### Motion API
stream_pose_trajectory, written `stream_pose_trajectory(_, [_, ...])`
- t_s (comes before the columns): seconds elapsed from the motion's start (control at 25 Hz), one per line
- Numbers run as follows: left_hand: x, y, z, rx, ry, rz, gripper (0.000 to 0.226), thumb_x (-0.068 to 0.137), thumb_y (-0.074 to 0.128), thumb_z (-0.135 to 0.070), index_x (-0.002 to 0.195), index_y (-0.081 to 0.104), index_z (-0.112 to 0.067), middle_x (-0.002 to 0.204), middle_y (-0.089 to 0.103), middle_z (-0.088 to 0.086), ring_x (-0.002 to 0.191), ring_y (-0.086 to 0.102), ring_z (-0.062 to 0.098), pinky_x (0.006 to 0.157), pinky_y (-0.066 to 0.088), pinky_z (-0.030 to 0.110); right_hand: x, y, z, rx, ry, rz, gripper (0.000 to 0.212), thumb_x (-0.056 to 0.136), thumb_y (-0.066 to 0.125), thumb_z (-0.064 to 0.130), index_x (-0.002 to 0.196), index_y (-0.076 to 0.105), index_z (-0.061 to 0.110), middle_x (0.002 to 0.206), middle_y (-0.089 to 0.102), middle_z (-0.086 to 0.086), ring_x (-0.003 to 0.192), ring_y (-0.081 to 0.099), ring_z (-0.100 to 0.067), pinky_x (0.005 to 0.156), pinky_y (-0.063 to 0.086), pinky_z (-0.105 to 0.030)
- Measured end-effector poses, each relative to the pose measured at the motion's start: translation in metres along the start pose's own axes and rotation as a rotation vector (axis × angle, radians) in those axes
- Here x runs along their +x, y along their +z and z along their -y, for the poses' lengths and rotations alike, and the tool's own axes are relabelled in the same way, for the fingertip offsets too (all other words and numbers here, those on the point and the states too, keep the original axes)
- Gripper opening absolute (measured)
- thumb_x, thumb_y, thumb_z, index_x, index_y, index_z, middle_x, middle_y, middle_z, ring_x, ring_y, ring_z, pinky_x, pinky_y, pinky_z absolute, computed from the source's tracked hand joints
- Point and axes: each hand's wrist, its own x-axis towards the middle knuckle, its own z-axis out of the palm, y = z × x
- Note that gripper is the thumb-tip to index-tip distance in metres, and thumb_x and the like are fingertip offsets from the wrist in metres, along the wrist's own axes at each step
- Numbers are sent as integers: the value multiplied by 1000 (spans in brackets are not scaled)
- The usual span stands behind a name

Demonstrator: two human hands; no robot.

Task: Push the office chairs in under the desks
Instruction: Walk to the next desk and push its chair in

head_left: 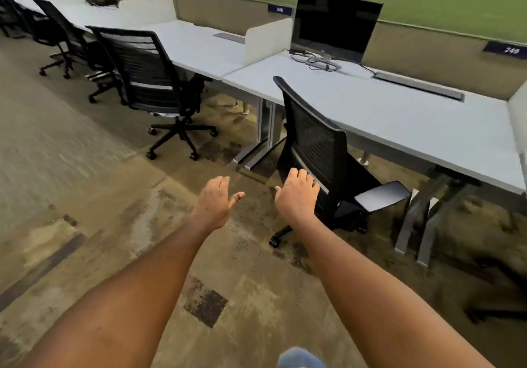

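A black mesh-back office chair [313,139] stands turned sideways in front of a white desk [399,111], its grey seat partly under the desk edge. My right hand [296,196] is open, fingers against the lower back of that chair. My left hand [216,201] hovers open beside it over the carpet, touching nothing. A second black chair [145,71] stands at the neighbouring desk [199,45] to the left, its seat close to the desk edge. A third chair [54,28] is farther left.
A dark monitor [333,25] with cables stands on the near desk. White dividers [268,39] separate the desks. Grey desk legs [413,225] reach the floor right of the chair. Patterned carpet [85,182] stretches to the left and front.
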Motion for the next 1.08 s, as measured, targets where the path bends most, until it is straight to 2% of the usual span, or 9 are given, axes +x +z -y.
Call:
stream_pose_trajectory(0.08, [33, -10, 16, -37, 20, 29, 61, 95, 49, -45, 129, 46, 4, 127, 52, 23, 121, 45, 35, 103, 37, 44, 18, -4, 14, 5, 47, -8, 51, 89, 58, 38, 128, 43, 8, 125, 49, -11, 116, 45, -31, 98, 36, -46])
stream_pose_trajectory(0.2, [74, -10, 20, -17, 152, 38, 64, 94, 51, -46, 133, 44, 4, 128, 52, 22, 122, 45, 35, 104, 37, 43, 58, -14, 20, -47, 75, -107, 51, 87, 60, 38, 125, 43, 7, 124, 49, -14, 114, 46, -33, 96, 39, -46])
stream_pose_trajectory(0.4, [151, -1, 34, -34, 229, 96, 66, 94, 49, -49, 136, 42, 1, 129, 51, 17, 122, 45, 31, 104, 38, 41, 163, -25, 23, -94, 189, -201, 66, 81, 67, 40, 128, 41, 1, 126, 48, -18, 117, 46, -35, 99, 38, -45])
stream_pose_trajectory(0.52, [193, 6, 44, 23, 276, 112, 65, 92, 49, -52, 132, 45, -1, 123, 53, 15, 117, 47, 29, 101, 41, 40, 221, -17, 19, -117, 272, -143, 68, 81, 66, 37, 130, 39, -2, 130, 46, -19, 120, 43, -37, 102, 35, -46])
stream_pose_trajectory(0.68, [269, 2, 62, 136, 284, 136, 57, 91, 51, -53, 116, 55, -2, 110, 53, 12, 108, 49, 29, 95, 44, 39, 283, 7, 5, -241, 367, 66, 75, 84, 60, 35, 140, 30, -5, 140, 39, -23, 128, 37, -40, 108, 28, -52])
stream_pose_trajectory(0.76, [304, 2, 65, 128, 255, 94, 53, 91, 52, -51, 109, 58, -1, 106, 53, 13, 105, 50, 29, 93, 45, 40, 308, 19, -5, -234, 443, 156, 69, 84, 61, 35, 138, 37, -1, 138, 44, -21, 126, 41, -38, 108, 28, -53])
stream_pose_trajectory(0.8, [315, 4, 63, 119, 252, 96, 53, 91, 52, -51, 109, 57, -1, 107, 54, 13, 106, 50, 30, 94, 45, 40, 314, 26, -7, -214, 477, 165, 60, 83, 61, 33, 132, 45, 2, 132, 51, -19, 121, 48, -35, 104, 33, -50])
stream_pose_trajectory(0.92, [340, 16, 50, 116, 313, 110, 55, 91, 53, -50, 116, 55, -1, 113, 54, 14, 109, 49, 29, 96, 45, 40, 315, 46, -11, -257, 511, 51, 29, 87, 60, 24, 111, 57, 9, 112, 63, -11, 102, 57, -29, 87, 43, -39])
stream_pose_trajectory(1.08, [367, 23, 29, 92, 395, 135, 56, 91, 55, -47, 124, 50, -2, 123, 53, 14, 117, 47, 28, 102, 42, 40, 303, 60, -9, -294, 429, -54, 21, 92, 54, 23, 108, 57, 9, 103, 65, -11, 95, 59, -28, 80, 42, -38])
